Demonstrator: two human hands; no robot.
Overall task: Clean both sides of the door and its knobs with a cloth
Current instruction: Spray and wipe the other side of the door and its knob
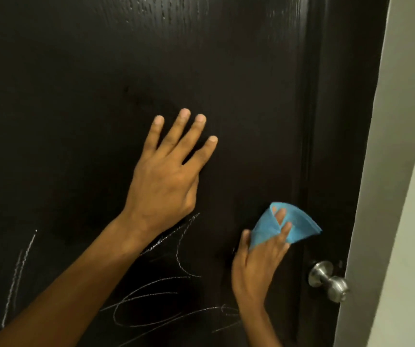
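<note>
1. Head view, step: wiping the door face. The right hand, lower centre-right, pinches a folded cloth against the panel, fingers curled into its folds. The left hand, mid-frame, lies flat on the door with fingers spread wide, holding nothing; likely bracing.
2. To do it well: flatten the cloth for more contact, press firmly, and sweep in overlapping strokes down over the chalk marks in the lower left to centre. Keep the brace so the door does not swing.
3. The knob, lower right, is just beside the cloth hand and untouched by it. Judged to be done later: knob and far side.
4. Materials: dark, semi-gloss door with fine vertical wood grain catching light at the top. White, thin, scribbly chalk lines. Blue, soft cloth, fan-shaped fold. Round brushed-metal knob on a stem. Pale wall along the right edge.
</note>
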